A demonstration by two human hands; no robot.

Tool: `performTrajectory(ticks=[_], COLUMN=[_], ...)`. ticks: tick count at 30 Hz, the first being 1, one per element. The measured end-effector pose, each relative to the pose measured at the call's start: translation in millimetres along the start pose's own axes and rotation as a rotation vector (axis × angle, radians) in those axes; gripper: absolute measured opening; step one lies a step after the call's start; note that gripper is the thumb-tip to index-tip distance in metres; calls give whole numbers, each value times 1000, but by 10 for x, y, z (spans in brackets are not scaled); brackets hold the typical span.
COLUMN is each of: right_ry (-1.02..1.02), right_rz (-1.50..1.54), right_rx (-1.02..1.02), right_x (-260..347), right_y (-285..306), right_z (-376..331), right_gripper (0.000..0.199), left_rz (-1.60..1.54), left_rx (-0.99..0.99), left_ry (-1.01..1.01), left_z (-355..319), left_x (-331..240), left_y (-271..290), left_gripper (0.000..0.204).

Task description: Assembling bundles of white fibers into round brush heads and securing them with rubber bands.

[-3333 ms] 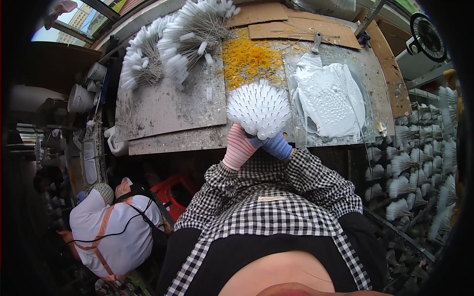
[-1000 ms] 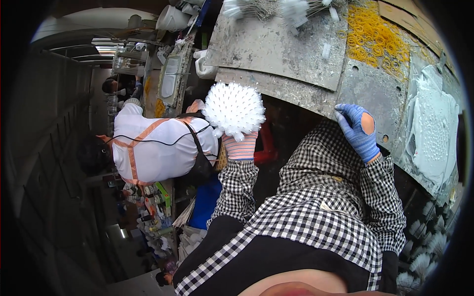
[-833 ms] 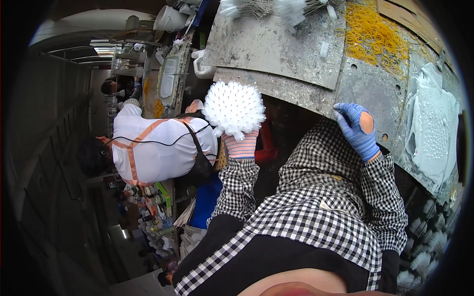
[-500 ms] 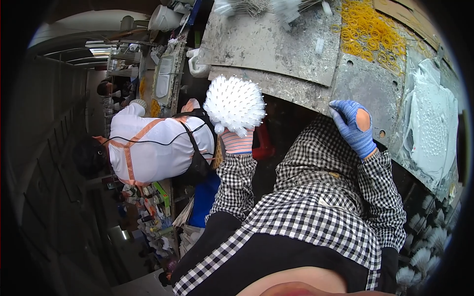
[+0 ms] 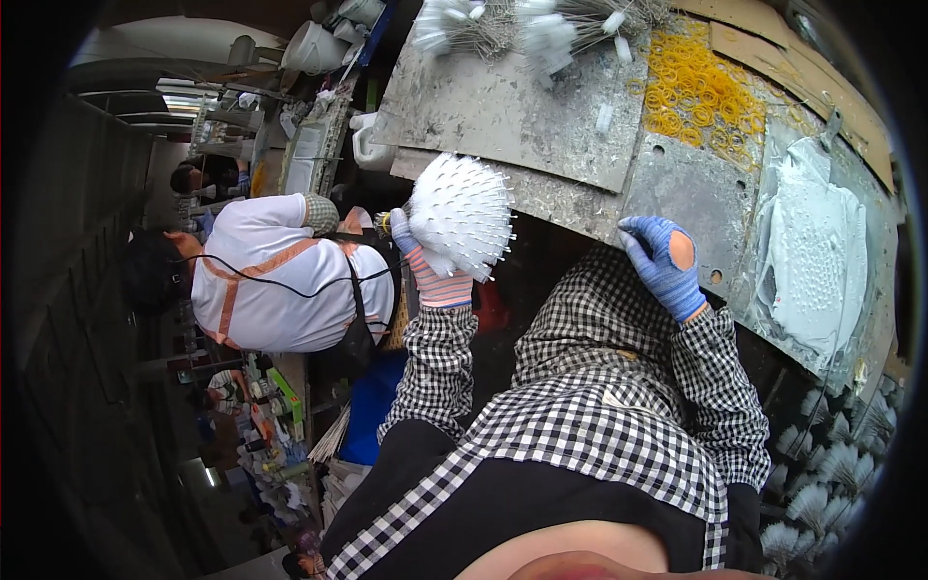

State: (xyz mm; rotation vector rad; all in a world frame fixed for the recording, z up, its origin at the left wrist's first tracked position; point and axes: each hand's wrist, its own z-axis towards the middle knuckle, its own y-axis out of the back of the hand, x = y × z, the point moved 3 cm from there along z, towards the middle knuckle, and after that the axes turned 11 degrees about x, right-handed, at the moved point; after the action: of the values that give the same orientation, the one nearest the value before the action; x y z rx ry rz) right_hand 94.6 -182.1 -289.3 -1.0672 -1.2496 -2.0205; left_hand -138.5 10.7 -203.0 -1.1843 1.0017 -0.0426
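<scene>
White bristles fan toward the right of my view: the brush bundle (image 5: 464, 215) aims its heads that way, its yellowish stem end pokes out leftward, and its long axis runs roughly crosswise. It is held in the air at the front edge of the table (image 5: 565, 198), near the left end. I count one bundle in hand, two brush clusters (image 5: 570, 39) at the table's far side, one slab of white paste (image 5: 817, 242); the yellow rubber bands (image 5: 696, 87) defeat counting. From my seat, the left hand (image 5: 435, 271) is clamped round the stems, forearm reaching forward. The right hand (image 5: 665, 259) bends its fingers at the table's edge; whether they grip it, I can't tell.
</scene>
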Motion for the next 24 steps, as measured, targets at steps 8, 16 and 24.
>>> performTrajectory(ticks=[8, 16, 24], right_ry=[174, 611, 146], right_rz=[10, -1050, -1079], right_rx=[-84, -432, -67], right_x=[1074, 1342, 1177], right_y=[1254, 2918, 2535], right_z=[769, 3313, 4193], right_gripper=[23, 51, 39], left_rz=[306, 461, 672], left_rx=[175, 534, 444], left_ry=[-171, 92, 11], left_z=[588, 2220, 3053], left_x=[-254, -467, -585], left_y=[-811, -1718, -1879], left_gripper=[23, 23, 23])
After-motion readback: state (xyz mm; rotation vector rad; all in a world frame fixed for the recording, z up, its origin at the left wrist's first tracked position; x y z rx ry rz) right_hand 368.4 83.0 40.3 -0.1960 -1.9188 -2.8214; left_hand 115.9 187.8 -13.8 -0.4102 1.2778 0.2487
